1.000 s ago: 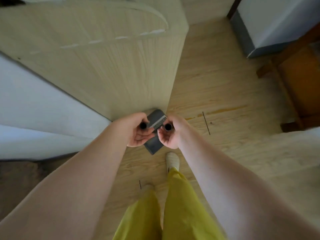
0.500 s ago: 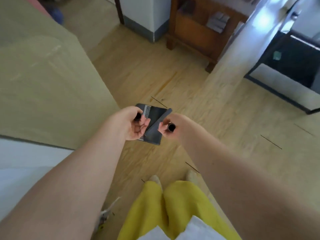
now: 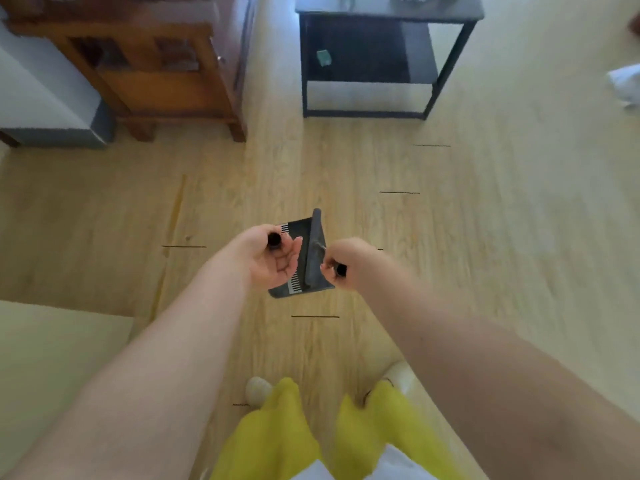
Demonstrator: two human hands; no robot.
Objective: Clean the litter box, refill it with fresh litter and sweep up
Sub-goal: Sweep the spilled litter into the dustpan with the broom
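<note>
- Pale wood-plank flooring [image 3: 450, 237] fills the view, seen from above by a standing person in yellow trousers; no litter box shows anywhere.
- At ten o'clock, far from the hands, stands an orange-brown wooden cabinet [image 3: 166, 74]; at one o'clock, a black metal side table with a lower shelf [image 3: 374, 46].
- Left of centre, the left hand [image 3: 273, 258] is palm up, thumb and fingers loosely curled around a black round-ended handle [image 3: 274, 239] that points up toward the camera.
- Below and between both hands hangs the dark grey plastic dustpan with comb teeth along its edge [image 3: 298, 268], just off the floor by the look of it, tilted; the left-hand handle appears to belong to it.
- Across the pan lies the dark grey broom head [image 3: 313, 251], its long axis running from twelve to six o'clock, touching or just above the pan; which, I cannot tell.
- Right of centre, the right hand [image 3: 341, 265] is closed tightly around a second black handle end [image 3: 341, 270], apparently the broom's.
- Judgement: the tools are close together, at three o'clock from the left hand and nine o'clock from the right; separating them looks like the next step before sweeping.
</note>
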